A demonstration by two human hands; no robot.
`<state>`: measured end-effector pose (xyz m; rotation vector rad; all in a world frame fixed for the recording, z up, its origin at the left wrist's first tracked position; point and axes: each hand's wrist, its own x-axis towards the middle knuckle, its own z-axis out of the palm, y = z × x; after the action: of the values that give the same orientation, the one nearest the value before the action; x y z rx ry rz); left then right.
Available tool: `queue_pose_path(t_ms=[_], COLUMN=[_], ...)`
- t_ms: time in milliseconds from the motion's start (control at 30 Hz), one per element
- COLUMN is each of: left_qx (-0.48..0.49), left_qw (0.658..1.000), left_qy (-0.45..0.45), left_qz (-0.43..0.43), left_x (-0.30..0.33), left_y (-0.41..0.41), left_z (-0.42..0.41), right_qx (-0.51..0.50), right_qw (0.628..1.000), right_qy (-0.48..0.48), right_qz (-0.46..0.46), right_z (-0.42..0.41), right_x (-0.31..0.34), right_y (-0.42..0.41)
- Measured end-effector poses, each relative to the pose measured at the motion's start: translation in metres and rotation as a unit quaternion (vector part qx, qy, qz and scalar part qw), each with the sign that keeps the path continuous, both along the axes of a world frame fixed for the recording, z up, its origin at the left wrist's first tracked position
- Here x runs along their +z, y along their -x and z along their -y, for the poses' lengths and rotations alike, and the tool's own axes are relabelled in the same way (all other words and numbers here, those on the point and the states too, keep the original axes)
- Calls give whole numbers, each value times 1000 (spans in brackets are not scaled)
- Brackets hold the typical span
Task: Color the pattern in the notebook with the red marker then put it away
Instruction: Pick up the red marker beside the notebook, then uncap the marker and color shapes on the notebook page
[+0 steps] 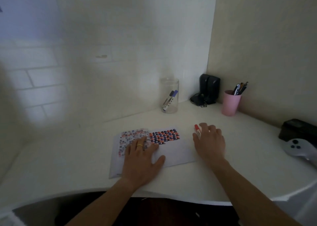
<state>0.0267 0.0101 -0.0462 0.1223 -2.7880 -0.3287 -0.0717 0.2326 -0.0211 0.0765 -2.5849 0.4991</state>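
An open notebook (173, 154) lies on the white desk, its right page carrying a pattern (164, 136) in red, blue and black at the top. The left page shows the same pattern faintly through the paper. My left hand (142, 158) rests flat on the notebook's fold, fingers spread, a yellow ring on one finger. To the right of the notebook, my right hand (210, 140) lies over the red marker (197, 131), whose red cap sticks out past my fingers. Whether the fingers grip the marker is unclear.
A clear jar (169, 96) with two markers stands at the back by the wall. Black speakers (208, 88) sit in the corner beside a pink cup (230, 103) of pens. A white game controller (301, 148) and a dark box (297, 127) lie at the right.
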Motion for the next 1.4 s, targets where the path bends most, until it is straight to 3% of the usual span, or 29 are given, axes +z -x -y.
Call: queue_pose_path(t_ms=[100, 200, 333, 433, 500, 667, 833, 967, 1067, 1100, 1200, 1400], left_qx=[-1, -2, -5, -26, -32, -105, -152, -202, -230, -238, -266, -291], left_qw=[1000, 999, 993, 992, 995, 991, 978, 962, 953, 952, 945, 944], left_qy=[-20, -33, -65, -83, -76, -76, -103, -36, -20, -15, -11, -17], left_qz=[9, 34, 94, 89, 48, -32, -102, -180, -196, -194, -192, -158], left_x=[0, 3, 23, 44, 54, 58, 47, 36, 34, 35, 35, 35], left_y=[-2, 0, 13, 33, 50, 88, 104, 106, 107, 107, 107, 101], left_z=[2, 5, 12, 24, 35, 52, 58, 62, 60, 57, 50, 45], right_qx=[9, 18, 91, 179, 220, 248, 246, 271, 291, 296, 316, 331], right_qw=[994, 991, 996, 970, 936, 803, 740, 711, 639, 634, 693, 715], right_qy=[-73, -108, 19, 165, 272, 514, 591, 615, 677, 680, 618, 598], right_qz=[81, 83, -9, -7, 49, 173, 208, 208, 219, 221, 195, 146], right_z=[2, 7, 21, 42, 52, 59, 58, 61, 71, 75, 86, 88], right_x=[-2, -6, 12, 34, 42, 37, 29, 30, 22, 18, 11, 12], right_y=[11, 20, 27, 23, 26, 33, 37, 35, 31, 30, 27, 26])
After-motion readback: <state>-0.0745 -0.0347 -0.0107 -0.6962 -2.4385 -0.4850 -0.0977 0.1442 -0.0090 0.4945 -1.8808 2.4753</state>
